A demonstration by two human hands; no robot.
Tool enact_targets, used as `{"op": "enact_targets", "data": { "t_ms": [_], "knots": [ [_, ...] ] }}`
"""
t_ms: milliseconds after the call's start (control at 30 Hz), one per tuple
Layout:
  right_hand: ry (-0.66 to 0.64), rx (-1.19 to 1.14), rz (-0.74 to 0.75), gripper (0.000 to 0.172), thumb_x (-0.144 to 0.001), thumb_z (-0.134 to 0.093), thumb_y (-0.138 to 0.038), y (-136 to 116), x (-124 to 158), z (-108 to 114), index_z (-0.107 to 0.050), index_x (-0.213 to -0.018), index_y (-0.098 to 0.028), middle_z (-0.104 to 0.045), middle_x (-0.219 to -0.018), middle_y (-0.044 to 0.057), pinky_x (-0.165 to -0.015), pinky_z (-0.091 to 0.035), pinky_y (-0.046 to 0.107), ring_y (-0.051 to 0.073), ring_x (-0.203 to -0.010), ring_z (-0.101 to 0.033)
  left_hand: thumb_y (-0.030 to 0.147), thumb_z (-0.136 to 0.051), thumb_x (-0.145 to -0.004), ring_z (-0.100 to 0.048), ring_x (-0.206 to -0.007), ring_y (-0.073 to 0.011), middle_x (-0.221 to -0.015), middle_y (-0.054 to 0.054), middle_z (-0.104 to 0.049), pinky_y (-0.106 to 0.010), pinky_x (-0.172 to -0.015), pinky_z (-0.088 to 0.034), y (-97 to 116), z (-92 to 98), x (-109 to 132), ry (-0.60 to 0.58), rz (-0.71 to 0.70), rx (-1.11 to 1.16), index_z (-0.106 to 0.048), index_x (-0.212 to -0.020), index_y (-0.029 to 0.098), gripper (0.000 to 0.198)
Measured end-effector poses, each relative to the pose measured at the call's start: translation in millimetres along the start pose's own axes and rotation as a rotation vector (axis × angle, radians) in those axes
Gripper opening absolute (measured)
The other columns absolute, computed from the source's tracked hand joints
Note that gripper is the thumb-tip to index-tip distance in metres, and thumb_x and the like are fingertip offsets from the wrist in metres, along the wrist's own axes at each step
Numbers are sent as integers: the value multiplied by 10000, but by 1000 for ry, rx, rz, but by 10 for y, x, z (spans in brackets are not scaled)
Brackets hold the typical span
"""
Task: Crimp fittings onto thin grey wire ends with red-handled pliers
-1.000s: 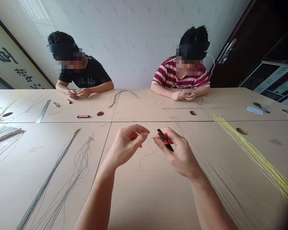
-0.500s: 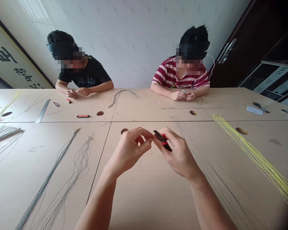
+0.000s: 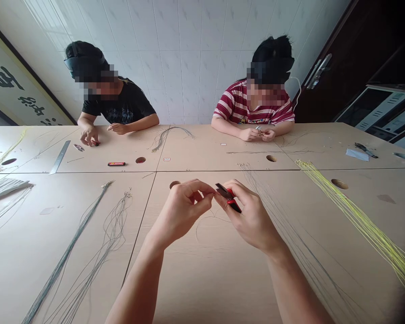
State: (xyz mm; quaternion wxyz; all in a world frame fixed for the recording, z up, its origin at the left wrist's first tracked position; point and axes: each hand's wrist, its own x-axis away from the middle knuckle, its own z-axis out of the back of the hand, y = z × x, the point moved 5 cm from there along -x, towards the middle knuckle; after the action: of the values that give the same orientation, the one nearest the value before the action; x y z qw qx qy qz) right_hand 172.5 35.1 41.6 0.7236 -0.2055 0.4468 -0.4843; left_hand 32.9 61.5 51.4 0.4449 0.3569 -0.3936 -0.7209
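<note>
My left hand (image 3: 184,207) is closed, thumb and forefinger pinched on a thin cord (image 3: 205,218) that shows as a fine loop below my hands. Small pliers (image 3: 227,193) with red and black handles lie in my closed right hand (image 3: 253,216), their dark jaws pointing up and to the left. The fingertips of both hands nearly meet beside the jaws. Whatever small part sits between them is too hidden to make out.
Grey cord bundles (image 3: 77,238) lie to the left, thin grey cords (image 3: 290,229) and a yellow cord bundle (image 3: 351,216) to the right. A table hole (image 3: 174,184) is behind my left hand. Two people sit opposite, near a steel ruler (image 3: 60,157) and a red-black marker-like stick (image 3: 116,164).
My hands and the pliers have stayed almost still. Across the table, the person on the left has moved one hand down onto the small orange-and-black item on the tabletop.
</note>
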Motion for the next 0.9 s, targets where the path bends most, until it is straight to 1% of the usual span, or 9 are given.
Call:
{"op": "enact_targets", "data": {
  "t_ms": [133, 267, 367, 667, 900],
  "knots": [
    [5, -14, 2, 120, -941, -488, -229, 5, -2, 2, -499, -821, -223, -508, -763, -2, -670, -412, 276, 135, -685, -453, 170, -560, -824, -486, -578, -83, -714, 16, -641, -207, -529, -399, 6, 2, -3, -6, 3, 1, -687, -809, 197, 131],
    [19, -15, -2, 120, -946, -487, -242, 15, -5, 17, -506, -829, -222, -520, -786, 0, -681, -410, 274, 131, -703, -469, 229, -580, -838, -488, -579, -78, -753, 13, -645, -201, -524, -406, -9, 14, 4, -31, 33, 8, -686, -874, 203, 115],
    [23, -8, -7, 112, -946, -492, -245, 15, -4, 29, -514, -839, -221, -525, -793, -2, -690, -406, 274, 128, -714, -479, 244, -587, -839, -488, -575, -78, -744, 12, -636, -198, -519, -409, -26, 34, 12, -30, 60, 3, -678, -901, 202, 117],
    [14, -22, -4, 132, -946, -488, -236, 15, 1, 22, -490, -815, -222, -516, -793, -5, -692, -408, 270, 128, -716, -476, 256, -588, -851, -457, -548, -76, -606, 39, -567, -191, -488, -366, -37, 23, 6, -34, 46, -12, -658, -842, 204, 88],
    [8, -27, -6, 146, -945, -494, -230, 20, 1, 27, -487, -800, -215, -500, -772, -13, -683, -393, 270, 120, -696, -458, 247, -578, -862, -502, -565, -83, -642, 24, -593, -204, -493, -361, -54, 9, -7, -22, 13, 12, -669, -826, 203, 107]
  ]
}}
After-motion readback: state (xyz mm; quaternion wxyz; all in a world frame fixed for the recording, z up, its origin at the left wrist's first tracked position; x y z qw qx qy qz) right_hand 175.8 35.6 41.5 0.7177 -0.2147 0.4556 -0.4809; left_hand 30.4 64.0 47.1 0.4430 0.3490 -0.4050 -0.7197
